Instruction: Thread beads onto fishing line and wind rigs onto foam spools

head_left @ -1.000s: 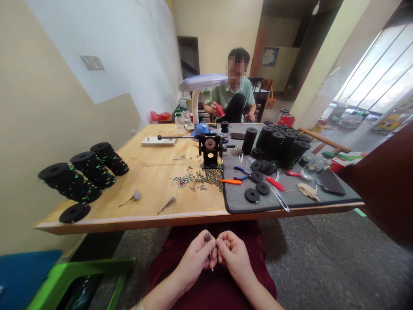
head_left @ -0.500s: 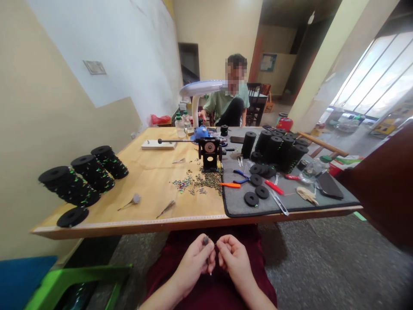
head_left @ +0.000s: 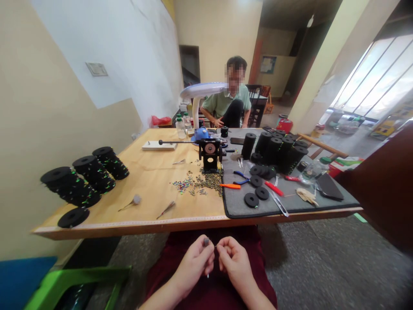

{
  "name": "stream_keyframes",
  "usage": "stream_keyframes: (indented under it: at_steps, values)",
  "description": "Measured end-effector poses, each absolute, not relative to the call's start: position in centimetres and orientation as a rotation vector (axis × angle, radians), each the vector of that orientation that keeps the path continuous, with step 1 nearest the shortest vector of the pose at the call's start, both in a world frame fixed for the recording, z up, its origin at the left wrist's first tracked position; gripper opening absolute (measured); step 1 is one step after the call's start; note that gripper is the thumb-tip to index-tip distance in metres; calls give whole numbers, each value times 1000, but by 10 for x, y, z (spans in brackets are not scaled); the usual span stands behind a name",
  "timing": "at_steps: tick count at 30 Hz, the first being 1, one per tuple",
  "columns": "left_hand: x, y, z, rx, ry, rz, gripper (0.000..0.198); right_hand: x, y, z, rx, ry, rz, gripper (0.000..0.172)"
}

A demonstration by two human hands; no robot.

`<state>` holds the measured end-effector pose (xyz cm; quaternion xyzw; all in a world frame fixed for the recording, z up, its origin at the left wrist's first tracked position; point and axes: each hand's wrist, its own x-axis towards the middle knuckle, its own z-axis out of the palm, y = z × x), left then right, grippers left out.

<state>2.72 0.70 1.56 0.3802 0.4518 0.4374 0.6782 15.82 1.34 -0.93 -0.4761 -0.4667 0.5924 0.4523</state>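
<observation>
My left hand (head_left: 197,257) is closed above my lap around a slim bundle with a grey tip (head_left: 206,242); its white lower end pokes out beneath the fingers. Close beside it, my right hand (head_left: 235,261) pinches thumb against fingers, the fingertips almost meeting those of the left. Whatever lies in that pinch is too small to make out. On the tabletop just beyond lie two similar thin bundles, one with a fanned grey head (head_left: 136,199) and one darker (head_left: 166,209).
The wooden table (head_left: 106,215) carries a black crank device (head_left: 210,156), small metal parts (head_left: 211,183), coloured beads (head_left: 183,185) and stacked black foam spools (head_left: 93,174). A grey mat (head_left: 235,206) holds pliers (head_left: 241,177), an orange-handled tool (head_left: 230,186) and more spools. Opposite sits a person (head_left: 237,103).
Both my hands stay nearly in place, with only slight finger movement. Across the table, the person's hand has moved down from beside the lamp toward the knee.
</observation>
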Motion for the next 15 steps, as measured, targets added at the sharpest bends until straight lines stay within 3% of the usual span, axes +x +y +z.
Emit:
stream_keyframes:
  at_steps: [8, 15]
  values:
    - [27, 8, 12, 875, 975, 983, 40, 160, 13, -14, -1169, -1212, 1478, 37]
    - [28, 7, 14, 868, 1000, 982, 47, 162, 16, -17, -1145, -1107, 1491, 44]
